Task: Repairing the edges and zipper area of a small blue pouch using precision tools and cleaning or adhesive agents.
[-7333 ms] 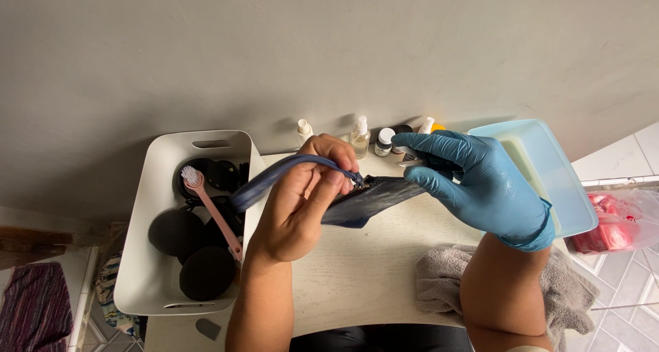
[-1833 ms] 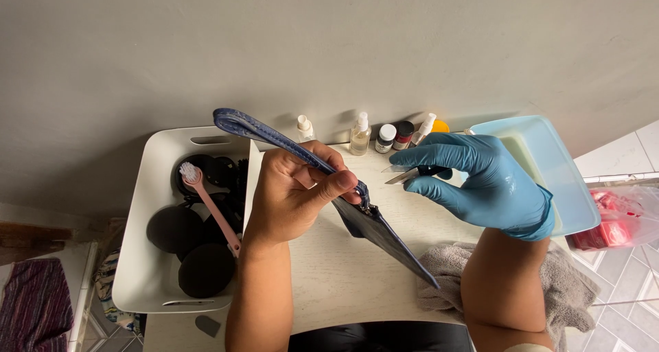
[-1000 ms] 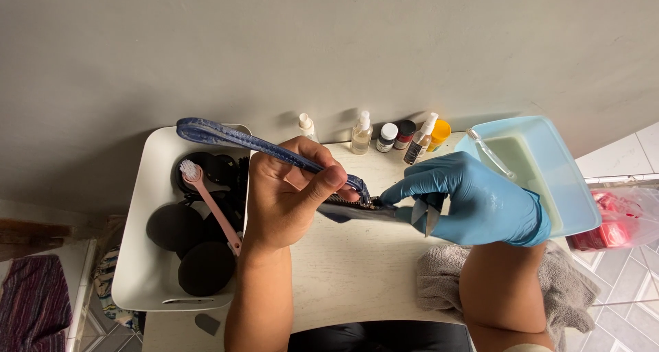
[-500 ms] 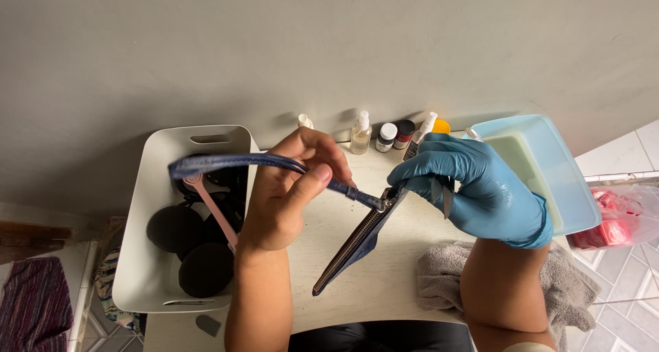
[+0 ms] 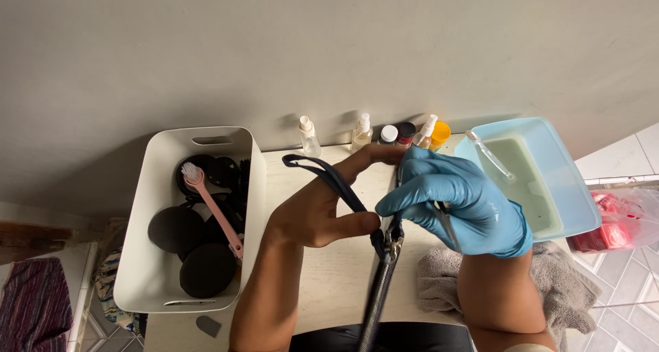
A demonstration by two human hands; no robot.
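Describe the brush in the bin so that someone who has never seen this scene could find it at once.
Start at the white plastic bin left of the pale table. Inside, across round black pads, lies a pink long-handled brush with white bristles toward the wall. It is the only pink thing in the bin.

I find the scene evenly lit, soft and diffuse, with no glare. Faint shadows fall toward 12 o'clock behind the bottles (image 5: 364, 131) on the wall (image 5: 329, 43). Focus is sharp centrally; straight lines bow slightly at 3 and 9 o'clock.
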